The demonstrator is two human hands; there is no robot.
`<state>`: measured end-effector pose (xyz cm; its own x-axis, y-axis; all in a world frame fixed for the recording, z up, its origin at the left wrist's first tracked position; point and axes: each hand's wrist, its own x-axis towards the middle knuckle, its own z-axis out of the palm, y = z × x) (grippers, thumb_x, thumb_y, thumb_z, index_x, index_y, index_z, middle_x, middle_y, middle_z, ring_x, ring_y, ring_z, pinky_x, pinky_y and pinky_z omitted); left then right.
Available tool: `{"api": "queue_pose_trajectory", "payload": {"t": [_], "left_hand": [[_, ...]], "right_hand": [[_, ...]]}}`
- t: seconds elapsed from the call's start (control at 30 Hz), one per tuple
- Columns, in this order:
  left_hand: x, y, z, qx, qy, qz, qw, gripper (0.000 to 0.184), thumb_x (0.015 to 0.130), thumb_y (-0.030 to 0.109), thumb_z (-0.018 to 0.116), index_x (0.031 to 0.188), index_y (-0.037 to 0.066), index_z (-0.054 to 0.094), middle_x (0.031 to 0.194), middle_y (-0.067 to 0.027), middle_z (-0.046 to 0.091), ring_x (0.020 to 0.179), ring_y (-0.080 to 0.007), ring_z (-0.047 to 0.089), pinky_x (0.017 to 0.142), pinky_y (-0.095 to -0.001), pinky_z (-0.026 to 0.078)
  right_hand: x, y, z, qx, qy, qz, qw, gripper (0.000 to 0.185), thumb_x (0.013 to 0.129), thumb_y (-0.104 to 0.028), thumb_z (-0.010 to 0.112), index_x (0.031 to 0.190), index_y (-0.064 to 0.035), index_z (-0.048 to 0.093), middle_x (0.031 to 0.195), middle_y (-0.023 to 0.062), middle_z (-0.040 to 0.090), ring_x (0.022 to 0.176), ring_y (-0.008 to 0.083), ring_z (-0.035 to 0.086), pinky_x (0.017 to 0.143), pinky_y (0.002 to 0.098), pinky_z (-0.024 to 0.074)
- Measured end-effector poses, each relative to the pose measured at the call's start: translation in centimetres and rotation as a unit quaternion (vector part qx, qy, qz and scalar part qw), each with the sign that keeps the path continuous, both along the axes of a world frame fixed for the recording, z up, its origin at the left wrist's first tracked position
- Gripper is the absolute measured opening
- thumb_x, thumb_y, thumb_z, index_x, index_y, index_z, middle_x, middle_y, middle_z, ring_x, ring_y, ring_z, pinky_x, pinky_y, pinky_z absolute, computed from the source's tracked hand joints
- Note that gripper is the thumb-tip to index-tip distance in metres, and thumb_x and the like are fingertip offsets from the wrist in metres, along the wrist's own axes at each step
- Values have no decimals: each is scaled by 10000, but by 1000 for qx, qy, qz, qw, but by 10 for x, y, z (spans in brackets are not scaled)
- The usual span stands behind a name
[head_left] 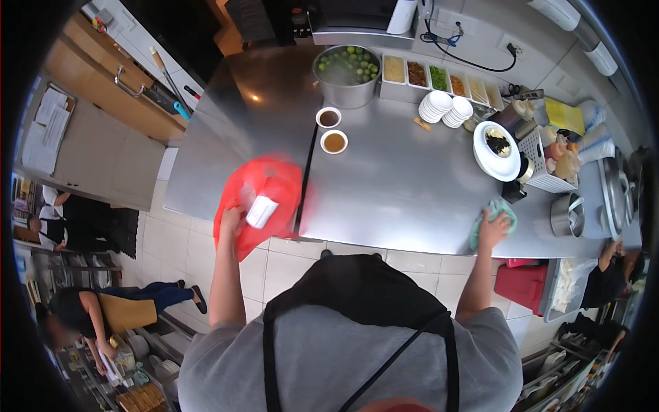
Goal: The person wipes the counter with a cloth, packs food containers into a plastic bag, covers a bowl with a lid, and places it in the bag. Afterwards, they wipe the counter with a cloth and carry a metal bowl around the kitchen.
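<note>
My left hand (232, 223) is closed on a red plastic bag (281, 180), held over the front edge of the steel counter on the left. A white object (261, 211), perhaps a packet or a roll, shows against the bag; I cannot tell whether my fingers touch it. The bag is partly blurred. Over on the right, my right hand (493, 232) grips a pale green cloth (504, 214) against the counter near its front edge. Two small bowls of brown sauce, one dark (329, 119) and one lighter (334, 142), stand beyond the bag.
A pot of green citrus fruit (347, 93) stands at the back, beside several topping tubs (393, 70). Stacked white dishes (435, 108), a white plate with dark food (489, 165) and a bottle basket (542, 165) line the right. Other people work at left (89, 309) and far right.
</note>
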<state>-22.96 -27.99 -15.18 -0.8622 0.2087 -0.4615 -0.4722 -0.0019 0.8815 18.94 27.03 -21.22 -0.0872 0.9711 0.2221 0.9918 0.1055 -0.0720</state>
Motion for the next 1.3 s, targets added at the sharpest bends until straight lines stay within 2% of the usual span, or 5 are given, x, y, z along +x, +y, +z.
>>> {"api": "queue_pose_trajectory", "payload": {"t": [0.13, 0.33, 0.67, 0.97, 1.3], "left_hand": [[-52, -68, -11, -20, 4, 40, 999, 66, 725, 21, 456, 743, 17, 520, 586, -61, 515, 411, -145, 465, 274, -248, 233], [-133, -130, -7, -36, 38, 102, 993, 326, 754, -17, 442, 1072, -86, 455, 966, -165, 549, 819, -264, 583, 674, -351, 494], [-204, -156, 3, -12, 64, 203, 977, 324, 771, 69, 470, 1072, -51, 458, 972, -138, 536, 840, -215, 558, 665, -288, 474], [-193, -160, 16, -8, 73, 167, 983, 368, 791, 133, 507, 1105, -50, 442, 1005, -144, 525, 894, -206, 538, 746, -277, 444], [-8, -192, 104, -228, 236, 83, 941, 287, 832, 120, 518, 1071, -36, 488, 997, -96, 549, 927, -147, 520, 813, -257, 403]], "right_hand": [[-118, -78, 15, 9, 6, 198, 980, 633, 815, -463, 407, 1260, -23, 310, 1295, 229, 280, 1226, 355, 219, 980, 505, 159], [-290, -138, 20, -26, 45, 365, 929, 592, 842, -434, 360, 1281, -46, 277, 1326, 182, 248, 1246, 315, 187, 1010, 461, 128], [-310, -183, 17, -22, 40, 420, 906, 582, 833, -408, 383, 1287, -63, 265, 1331, 181, 231, 1236, 328, 200, 1007, 470, 131], [-318, -381, 37, -177, -25, 695, 696, 623, 805, -425, 425, 1276, -44, 279, 1323, 195, 239, 1210, 321, 252, 1003, 485, 131], [-591, -281, 3, -51, 37, 452, 890, 598, 837, -477, 287, 1308, -112, 241, 1345, 187, 203, 1202, 334, 270, 1009, 485, 68]]}}
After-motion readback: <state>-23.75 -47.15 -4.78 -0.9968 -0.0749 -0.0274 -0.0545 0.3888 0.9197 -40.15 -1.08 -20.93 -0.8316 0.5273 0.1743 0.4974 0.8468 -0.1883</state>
